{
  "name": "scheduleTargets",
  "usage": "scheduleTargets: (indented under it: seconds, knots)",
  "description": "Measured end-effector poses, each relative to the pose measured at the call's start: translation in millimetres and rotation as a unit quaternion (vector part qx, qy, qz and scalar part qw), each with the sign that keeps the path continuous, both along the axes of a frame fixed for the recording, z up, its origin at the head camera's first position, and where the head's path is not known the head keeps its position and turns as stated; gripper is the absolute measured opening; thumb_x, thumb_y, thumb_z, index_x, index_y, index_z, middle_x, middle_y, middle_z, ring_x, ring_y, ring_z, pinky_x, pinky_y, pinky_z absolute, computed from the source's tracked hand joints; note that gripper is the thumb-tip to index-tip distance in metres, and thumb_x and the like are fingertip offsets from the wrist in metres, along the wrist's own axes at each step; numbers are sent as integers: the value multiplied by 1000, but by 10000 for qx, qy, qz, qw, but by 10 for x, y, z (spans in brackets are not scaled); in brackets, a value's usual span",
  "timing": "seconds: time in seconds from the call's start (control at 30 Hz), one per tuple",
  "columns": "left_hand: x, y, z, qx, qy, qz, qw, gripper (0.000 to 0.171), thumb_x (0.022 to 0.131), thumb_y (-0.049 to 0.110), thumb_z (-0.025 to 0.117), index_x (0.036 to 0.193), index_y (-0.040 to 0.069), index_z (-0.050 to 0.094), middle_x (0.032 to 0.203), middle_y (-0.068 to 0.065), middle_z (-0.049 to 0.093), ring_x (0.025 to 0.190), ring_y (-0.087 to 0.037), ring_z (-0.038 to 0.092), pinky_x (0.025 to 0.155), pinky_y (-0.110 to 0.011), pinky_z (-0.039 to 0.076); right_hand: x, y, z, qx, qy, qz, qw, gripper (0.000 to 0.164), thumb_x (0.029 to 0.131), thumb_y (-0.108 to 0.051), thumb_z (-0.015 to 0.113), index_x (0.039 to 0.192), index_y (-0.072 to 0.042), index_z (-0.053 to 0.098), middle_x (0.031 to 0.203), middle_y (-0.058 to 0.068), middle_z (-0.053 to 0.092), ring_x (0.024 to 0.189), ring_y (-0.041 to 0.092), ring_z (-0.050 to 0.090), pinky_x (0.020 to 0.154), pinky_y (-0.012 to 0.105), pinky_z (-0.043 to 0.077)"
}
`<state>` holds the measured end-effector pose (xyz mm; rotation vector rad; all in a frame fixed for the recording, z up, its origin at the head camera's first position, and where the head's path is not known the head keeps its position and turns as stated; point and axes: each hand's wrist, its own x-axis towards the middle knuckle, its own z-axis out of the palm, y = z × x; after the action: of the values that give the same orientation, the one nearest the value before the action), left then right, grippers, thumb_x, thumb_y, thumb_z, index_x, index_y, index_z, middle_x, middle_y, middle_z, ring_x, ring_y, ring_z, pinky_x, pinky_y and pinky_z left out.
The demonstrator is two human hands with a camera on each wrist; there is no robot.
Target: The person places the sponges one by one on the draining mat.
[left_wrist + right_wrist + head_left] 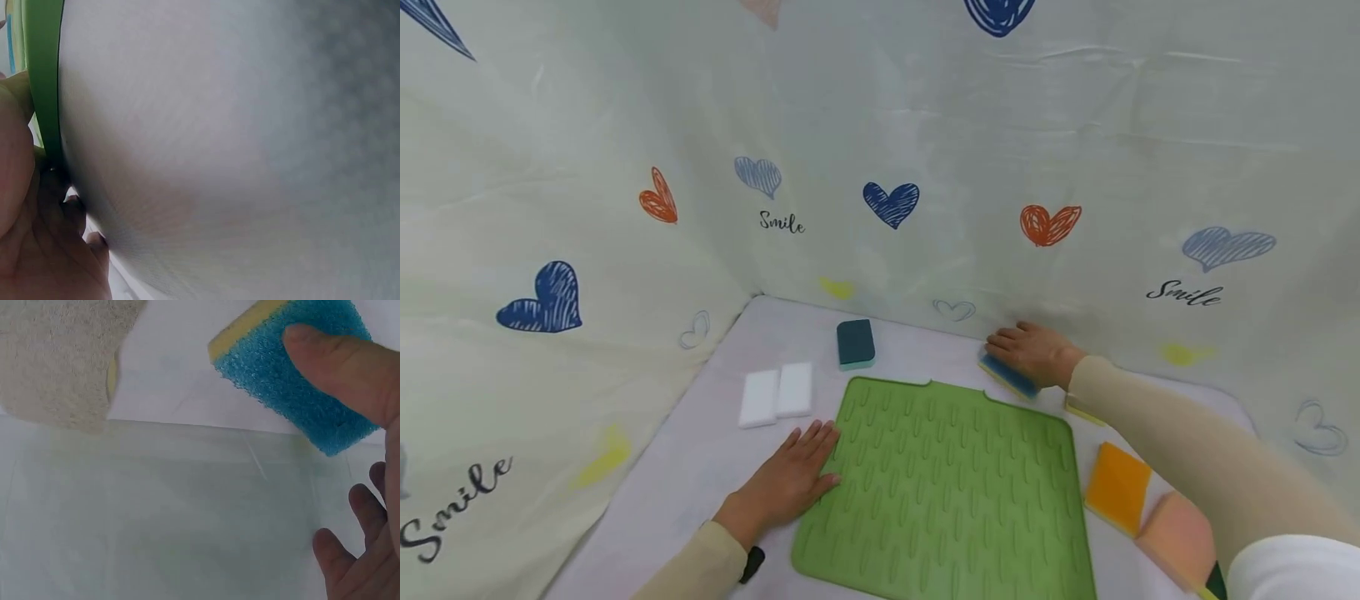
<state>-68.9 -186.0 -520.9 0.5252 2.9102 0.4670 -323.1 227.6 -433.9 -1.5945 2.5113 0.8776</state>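
My left hand (784,483) lies with straight fingers at the left edge of a green ribbed mat (940,492), fingertips right at its rim. In the left wrist view the mat's green edge (45,81) runs beside the thumb and fingers. At the back of the table my right hand (1033,350) rests over a sponge (1009,379) with a blue scouring face and a yellow body. The right wrist view shows the thumb (337,369) laid on the sponge's blue face, while the other fingers (365,515) stretch past it, apart and loosely bent.
Two white sponges (760,398) lie left of the mat, a dark teal sponge (856,343) behind it. Along the right are an orange sponge (1117,487), a pink one (1180,537) and a grey-beige one (56,362). A patterned curtain (880,275) meets the table's back edge.
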Motion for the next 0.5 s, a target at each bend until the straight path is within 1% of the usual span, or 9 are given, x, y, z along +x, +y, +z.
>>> scheduleTargets:
  seconds: [0.07,0.1,0.23,0.33,0.5]
  knots:
    - [-2,34,57,-47,-114,8,9999,72,109,40,57,163,-2,34,171,-18,33,160,-38,27,131,-57,24,27,23,3,201,177,105,9996,81,86,-18,88,156,-8,49,158,12,53,144,31,52,115,55,47]
    - [0,41,65,-115,-130,16,9998,72,110,41,56,164,-1,33,171,-17,32,161,-36,26,131,-56,23,33,38,-5,292,269,154,9991,84,85,-19,89,157,-9,48,158,11,52,145,30,52,116,55,47]
    - [-2,59,94,-304,-239,72,9992,73,110,44,53,165,1,31,173,-15,29,162,-34,24,132,-54,21,31,64,-52,614,474,222,9967,88,86,-19,89,160,-12,43,163,8,47,149,27,48,119,54,44]
    - [0,61,98,-329,-232,95,9991,73,110,45,53,165,1,31,173,-15,30,162,-34,24,132,-54,22,13,49,-91,711,457,113,9964,85,89,-14,86,161,-12,40,166,8,44,152,27,45,121,54,42]
    - [4,57,105,-244,-231,104,9994,73,110,43,54,165,1,32,172,-15,30,162,-35,25,132,-55,23,-12,3,-110,901,335,-159,9952,90,89,-18,86,163,-11,36,167,9,42,154,27,41,124,56,38]
